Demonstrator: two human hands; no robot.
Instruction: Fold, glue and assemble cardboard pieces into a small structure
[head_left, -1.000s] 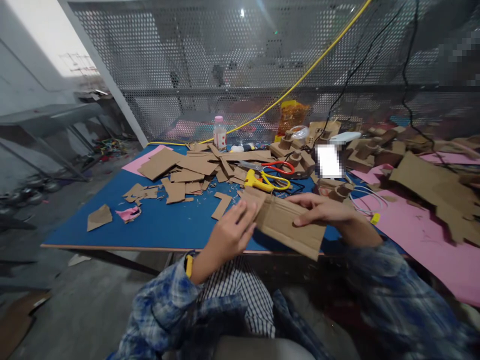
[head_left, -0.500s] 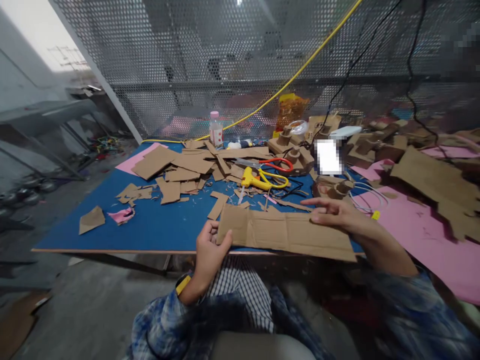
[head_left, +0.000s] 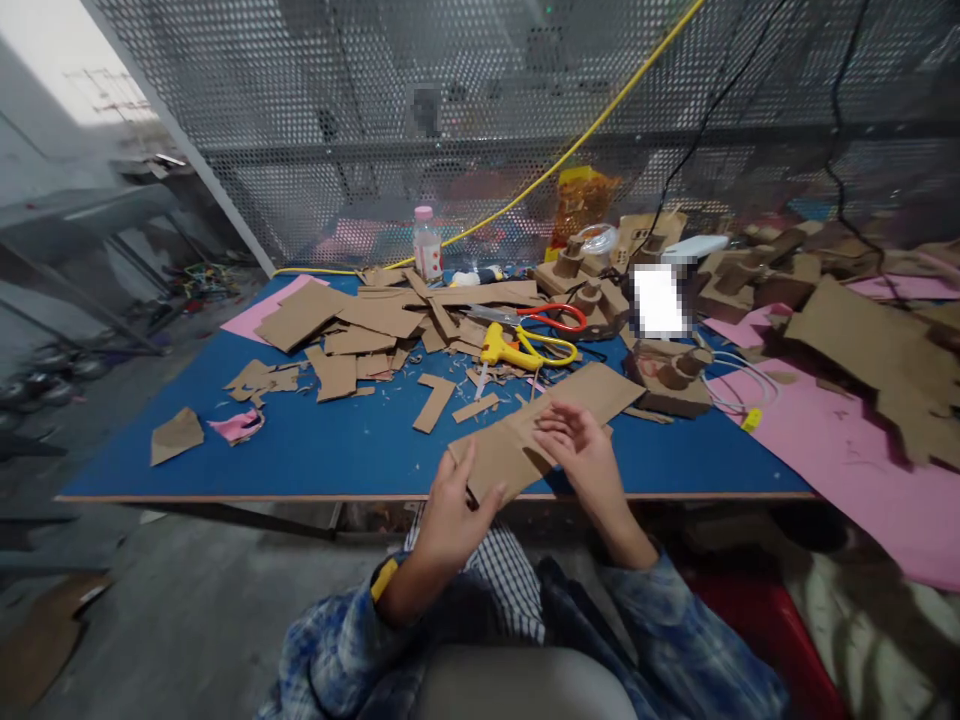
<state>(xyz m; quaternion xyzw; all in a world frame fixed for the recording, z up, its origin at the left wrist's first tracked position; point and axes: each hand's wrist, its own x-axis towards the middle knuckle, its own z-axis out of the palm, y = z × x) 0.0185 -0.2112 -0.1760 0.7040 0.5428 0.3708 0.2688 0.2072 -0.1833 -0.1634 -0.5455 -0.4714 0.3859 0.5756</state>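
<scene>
We see both hands on one long cardboard strip [head_left: 551,425] at the near edge of the blue table [head_left: 337,450]. The strip lies slanted, its far end reaching toward the glue gun [head_left: 506,352] and its near end hanging just over the table edge.

The left hand [head_left: 450,515] grips the near end, thumb on top, fingers curled under the board. The right hand [head_left: 581,455] rests on the middle of the strip, fingers bent and pressing down on its top face; whether they pinch an edge we cannot tell.

Taking the strip as our mark:
- Just beyond its far end lie the yellow glue gun and the red-handled scissors [head_left: 536,318], touching or overlapping each other.
- Left of it, a small loose cardboard piece [head_left: 433,402]; farther left and beyond, a heap of cardboard scraps [head_left: 360,335].
- Far beyond it, by the mesh wall, a small bottle [head_left: 427,245] with a pink cap.
- Right of it, a cardboard model [head_left: 671,375] with round parts, and a pink sheet [head_left: 847,460] past that.
- Well to the left, near the table corner, one scrap [head_left: 176,435] and a pink bit [head_left: 238,425].
</scene>
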